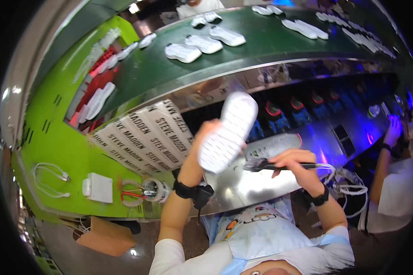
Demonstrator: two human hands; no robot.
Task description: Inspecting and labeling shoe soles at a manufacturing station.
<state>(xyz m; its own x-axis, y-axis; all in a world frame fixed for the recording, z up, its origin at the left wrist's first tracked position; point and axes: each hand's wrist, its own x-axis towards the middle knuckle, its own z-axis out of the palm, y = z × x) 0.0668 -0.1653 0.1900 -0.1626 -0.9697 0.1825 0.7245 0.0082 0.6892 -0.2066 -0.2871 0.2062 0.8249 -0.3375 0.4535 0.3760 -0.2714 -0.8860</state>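
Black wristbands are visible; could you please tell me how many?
3: one black wristband on the left wrist, another on the right wrist, a third on a co-worker's wrist; others may be hidden.

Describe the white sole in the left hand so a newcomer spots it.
Start at the metal bench, then go to the left hand. That hand holds the white sole, its face marked with rows of short lines. Unlike the soles lying on the green surface, this one is held up.
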